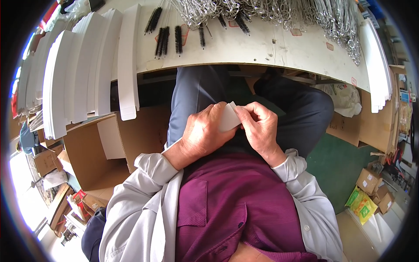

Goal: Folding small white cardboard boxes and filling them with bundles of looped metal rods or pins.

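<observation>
Hands, two of them, meet over the person's lap below the table edge: the left hand (201, 133) and the right hand (261, 126) both pinch one small white card piece (228, 117) between them, fingers closed on it. Most of that piece is hidden behind the left fingers; only a pale, flat, folded-looking corner shows. On the white table (262, 48) lie about seven black bristle brushes (166, 39) that I can count, with more half buried under a tangled heap of wire handles (270, 13), too many to number. Stacked white flat cartons (83, 70) fan out at the left, above one open brown cardboard box (94, 153)
</observation>
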A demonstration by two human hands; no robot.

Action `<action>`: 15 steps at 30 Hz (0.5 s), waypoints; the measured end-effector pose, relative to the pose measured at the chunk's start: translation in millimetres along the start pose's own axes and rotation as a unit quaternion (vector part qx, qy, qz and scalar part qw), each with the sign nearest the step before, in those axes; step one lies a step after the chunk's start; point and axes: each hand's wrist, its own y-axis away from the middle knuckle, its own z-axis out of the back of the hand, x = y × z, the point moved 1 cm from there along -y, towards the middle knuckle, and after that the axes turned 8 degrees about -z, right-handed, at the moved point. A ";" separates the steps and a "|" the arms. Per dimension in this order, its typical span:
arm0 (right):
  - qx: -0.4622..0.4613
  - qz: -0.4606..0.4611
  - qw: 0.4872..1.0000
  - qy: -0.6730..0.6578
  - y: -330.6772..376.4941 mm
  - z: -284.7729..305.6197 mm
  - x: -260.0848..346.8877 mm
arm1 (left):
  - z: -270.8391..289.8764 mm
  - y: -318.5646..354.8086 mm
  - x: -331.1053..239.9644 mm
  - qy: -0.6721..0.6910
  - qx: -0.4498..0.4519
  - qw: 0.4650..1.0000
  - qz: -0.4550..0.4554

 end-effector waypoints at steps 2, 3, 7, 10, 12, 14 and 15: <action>0.004 0.017 1.000 0.010 2.1 0.2 -1.1 | 1.1 0.5 0.1 0.012 0.012 0.999 0.029; 0.007 0.028 0.999 0.021 2.9 0.2 1.0 | 2.0 -0.1 0.4 0.012 0.012 0.999 0.029; 0.029 0.072 0.997 0.028 1.2 -6.1 -8.6 | 3.7 -2.5 2.6 0.018 0.021 0.998 0.048; 0.073 0.050 0.995 0.052 4.4 -7.4 -5.6 | 4.4 -2.9 5.9 0.018 0.016 0.999 0.045; 0.086 0.043 0.994 0.052 5.9 -8.9 -1.6 | 4.0 -2.5 7.3 0.013 0.009 0.999 0.035; 0.083 0.060 0.992 0.073 7.0 -9.4 -0.1 | 2.8 -1.7 7.9 0.018 0.001 0.999 0.031; 0.084 0.060 0.992 0.073 7.1 -9.8 -0.3 | 2.3 -1.0 8.6 0.018 0.001 0.999 0.032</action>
